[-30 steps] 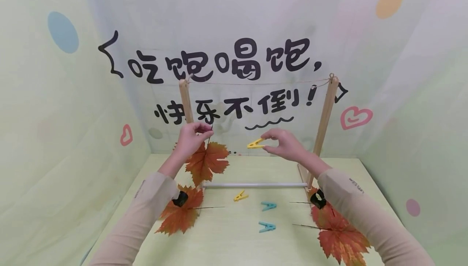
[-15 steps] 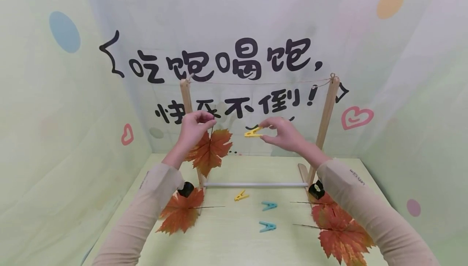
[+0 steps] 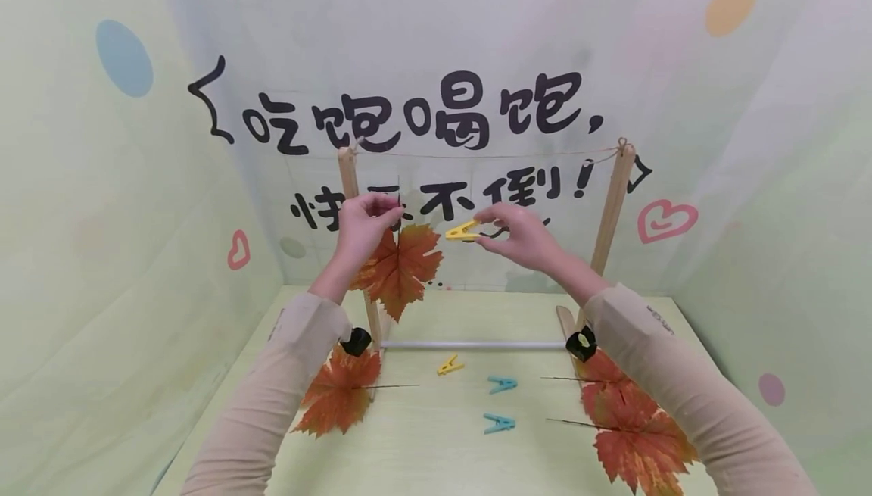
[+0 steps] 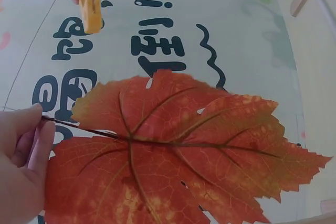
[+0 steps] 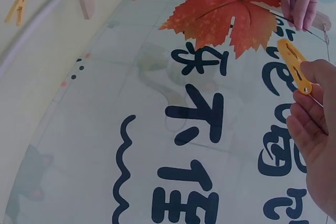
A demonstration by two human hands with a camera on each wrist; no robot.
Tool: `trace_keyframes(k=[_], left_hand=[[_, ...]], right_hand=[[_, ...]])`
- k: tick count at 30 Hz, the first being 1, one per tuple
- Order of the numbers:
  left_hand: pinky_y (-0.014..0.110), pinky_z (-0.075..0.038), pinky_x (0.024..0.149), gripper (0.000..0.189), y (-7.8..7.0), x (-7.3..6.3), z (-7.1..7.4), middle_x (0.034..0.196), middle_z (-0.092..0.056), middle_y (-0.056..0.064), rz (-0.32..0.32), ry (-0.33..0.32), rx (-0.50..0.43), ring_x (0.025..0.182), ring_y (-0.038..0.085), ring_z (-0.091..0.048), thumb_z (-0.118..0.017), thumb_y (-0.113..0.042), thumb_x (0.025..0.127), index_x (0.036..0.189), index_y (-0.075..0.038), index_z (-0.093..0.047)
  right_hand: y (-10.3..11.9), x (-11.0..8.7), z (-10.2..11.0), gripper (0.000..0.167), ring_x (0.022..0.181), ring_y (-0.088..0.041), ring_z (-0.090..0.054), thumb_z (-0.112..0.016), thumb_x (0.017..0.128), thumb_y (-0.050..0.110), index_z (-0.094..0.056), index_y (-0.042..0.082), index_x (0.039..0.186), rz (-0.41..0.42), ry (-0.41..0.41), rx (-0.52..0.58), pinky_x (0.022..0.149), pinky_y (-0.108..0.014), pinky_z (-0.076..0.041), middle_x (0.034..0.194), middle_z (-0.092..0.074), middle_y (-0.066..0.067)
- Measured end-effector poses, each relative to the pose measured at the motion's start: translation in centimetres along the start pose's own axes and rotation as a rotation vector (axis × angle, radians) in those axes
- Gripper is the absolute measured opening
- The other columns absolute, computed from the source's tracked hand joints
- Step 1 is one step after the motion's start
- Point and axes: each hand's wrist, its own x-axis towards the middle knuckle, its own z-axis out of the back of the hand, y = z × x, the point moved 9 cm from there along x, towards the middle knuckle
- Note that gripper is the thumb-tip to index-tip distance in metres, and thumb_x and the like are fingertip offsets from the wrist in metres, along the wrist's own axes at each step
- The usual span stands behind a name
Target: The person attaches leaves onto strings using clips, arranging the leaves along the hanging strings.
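Note:
My left hand [image 3: 368,222] pinches the dark thin stem of an orange-red maple-like leaf [image 3: 402,265], which hangs below the fingers in front of the left post. In the left wrist view the leaf [image 4: 173,145] fills much of the picture, its stem between thumb and fingertips. To the right, my right hand [image 3: 523,237] holds a yellow clothespin [image 3: 461,231] between thumb and fingers, its nose pointing left toward the leaf. In the right wrist view the clothespin [image 5: 294,65] is apart from the leaf. Above both hands a thin string [image 3: 477,155] runs between two wooden posts.
The left post [image 3: 348,174] and right post [image 3: 611,208] are joined low down by a white rod [image 3: 477,344]. A yellow clothespin [image 3: 450,365] and blue clothespins [image 3: 499,422] lie on the table [image 3: 436,458]. More leaves lie at left [image 3: 338,394] and right [image 3: 636,443].
Both hands have risen toward the string. The leaf has come up and slightly right with the left hand, while the right hand has carried the yellow clothespin up and left.

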Motion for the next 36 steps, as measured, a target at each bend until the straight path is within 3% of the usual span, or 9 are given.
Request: trace_keyframes(k=[10,16,22,27,36], left_hand=[[0.015,-0.049,0.061,0.020,-0.1,0.6,0.7,0.090,-0.066,0.020,0.003,-0.160,-0.074,0.067,0.004,-0.058,-0.070,-0.006,0.078,0.093,0.006,-0.067],[0.016,-0.050,0.061,0.018,-0.7,1.0,0.3,0.088,-0.066,0.021,-0.037,-0.195,-0.135,0.064,0.004,-0.059,-0.069,-0.004,0.078,0.092,0.007,-0.067],[0.015,-0.050,0.061,0.017,-0.8,1.3,0.5,0.087,-0.066,0.020,-0.058,-0.233,-0.134,0.065,0.003,-0.058,-0.069,-0.004,0.078,0.092,0.007,-0.067],[0.015,-0.049,0.062,0.018,-1.0,1.2,0.9,0.088,-0.066,0.020,-0.074,-0.276,-0.118,0.066,0.002,-0.058,-0.069,-0.003,0.078,0.092,0.007,-0.067],[0.014,-0.048,0.063,0.019,-1.1,1.3,1.0,0.091,-0.066,0.022,-0.076,-0.292,-0.133,0.068,0.002,-0.057,-0.068,0.000,0.078,0.094,0.009,-0.066]], right_hand=[[2.3,2.4,1.5,0.028,0.093,-0.022,-0.059,-0.069,0.080,0.008,-0.063,-0.002,0.105,0.013,-0.152,0.027,0.079,-0.032,-0.051,0.101,-0.065,-0.013],[3.8,3.7,1.9,0.030,0.093,-0.023,-0.058,-0.068,0.081,0.011,-0.063,-0.003,0.107,0.029,-0.226,-0.035,0.079,-0.034,-0.049,0.100,-0.066,-0.013],[4.1,4.6,2.6,0.030,0.093,-0.023,-0.060,-0.069,0.080,0.012,-0.063,-0.004,0.106,-0.003,-0.311,-0.035,0.081,-0.032,-0.048,0.101,-0.066,-0.015],[4.3,5.1,2.7,0.030,0.093,-0.024,-0.059,-0.068,0.081,0.012,-0.063,-0.004,0.106,-0.008,-0.346,-0.040,0.083,-0.031,-0.047,0.101,-0.065,-0.015],[4.6,6.2,2.7,0.028,0.092,-0.023,-0.058,-0.067,0.081,0.011,-0.063,-0.003,0.105,0.002,-0.382,-0.050,0.081,-0.029,-0.047,0.099,-0.065,-0.015]])
